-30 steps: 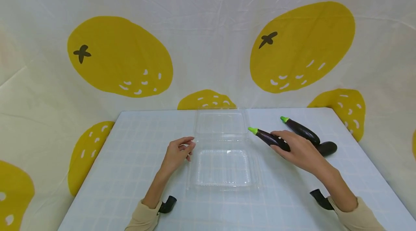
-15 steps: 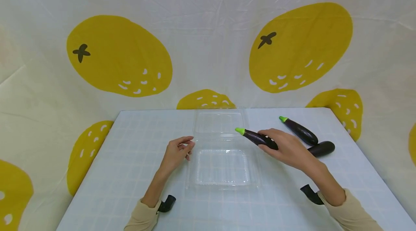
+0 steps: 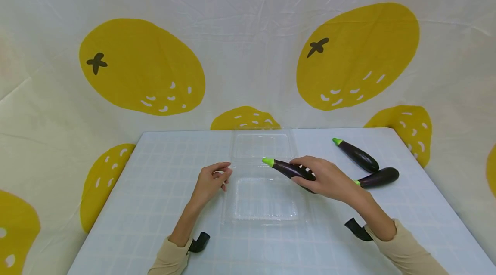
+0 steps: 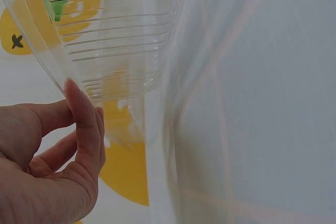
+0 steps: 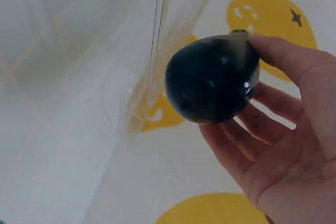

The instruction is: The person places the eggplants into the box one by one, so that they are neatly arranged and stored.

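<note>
My right hand (image 3: pixel 325 178) holds an eggplant (image 3: pixel 286 168) by its thick end, its green cap pointing left. The eggplant hangs above a clear plastic clamshell container (image 3: pixel 267 223), near the hinge. The container lies unfolded, its lid (image 3: pixel 263 156) toward the far table edge. In the right wrist view, thumb and fingers curve round the eggplant's dark rounded end (image 5: pixel 207 80). My left hand (image 3: pixel 210 183) is at the container's left edge by the hinge. The left wrist view has bent fingertips pinching the clear rim; part of this contact is hidden.
Two more eggplants lie at the right of the table, one farther back (image 3: pixel 358 156) and one nearer (image 3: pixel 379 177), partly behind my right wrist. A pale checked cloth (image 3: pixel 155 180) covers the table. Behind it hangs a curtain (image 3: pixel 248 51) with yellow fruit prints.
My right hand has carried the eggplant leftward, from right of the container to over it. The nearer eggplant's green cap has come into view. My left hand stays put.
</note>
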